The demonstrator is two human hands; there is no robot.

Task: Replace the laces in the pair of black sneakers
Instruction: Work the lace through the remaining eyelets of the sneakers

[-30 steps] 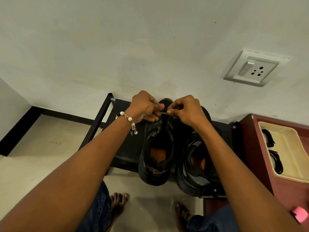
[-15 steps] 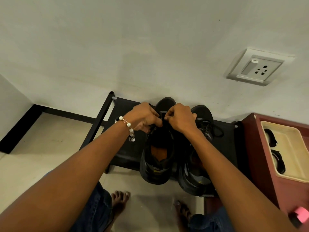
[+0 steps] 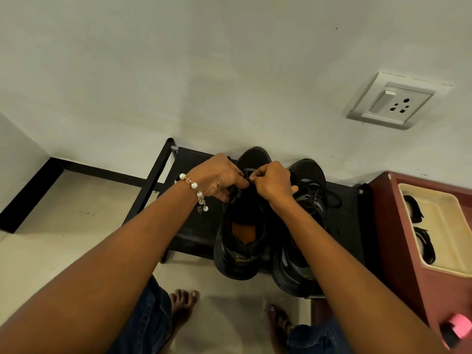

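Thin black cord lace (image 3: 238, 192): both grips pinch it at the upper eyelets of the left black mesh sneaker (image 3: 242, 226). Left hand (image 3: 219, 178) and right hand (image 3: 272, 181) nearly touch, fingers curled on lace. Lace looks soft, limp, light; best held near the stiff tip. Just right of the grips: second black sneaker (image 3: 304, 226), laces loose. Both sit on black metal shoe rack (image 3: 194, 226). Further right: maroon cabinet (image 3: 408, 251), cream tray (image 3: 444, 226).

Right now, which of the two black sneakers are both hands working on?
The left sneaker, whose orange insole shows. Left hand and right hand pinch its lace near the tongue. The right sneaker lies untouched, its laces loose.
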